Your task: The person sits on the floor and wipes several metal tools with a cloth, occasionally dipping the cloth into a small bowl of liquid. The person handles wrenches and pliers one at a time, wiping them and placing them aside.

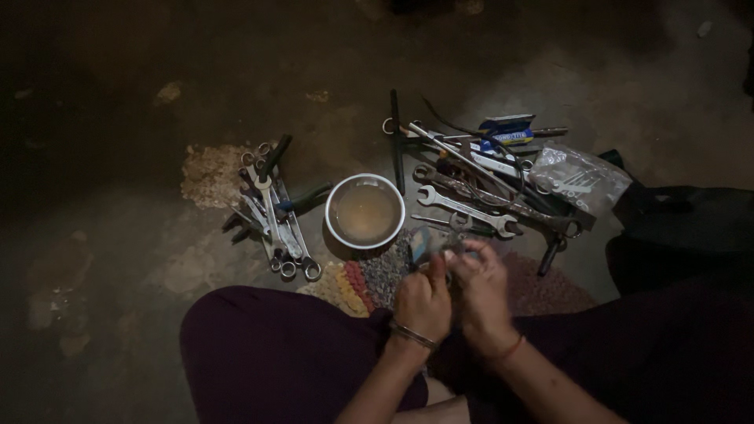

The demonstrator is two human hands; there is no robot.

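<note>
Head view | left hand (422,302), right hand (481,284) pinch small tool (440,250) | bowl (365,211) near | bare floor (118,259) left

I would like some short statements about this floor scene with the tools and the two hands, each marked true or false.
1. The white bowl holds a cloudy brownish liquid. True.
2. The pile of spanners lies to the right of the bowl. False: that pile lies to its left; a second heap of tools lies to its right.
3. The left hand and right hand are close together, in front of the bowl. True.
4. Both wrists are bare. False: the left wrist wears a metal bangle and the right wrist a red thread.
5. A clear plastic bag lies at the right edge of the tool heap. True.
</note>
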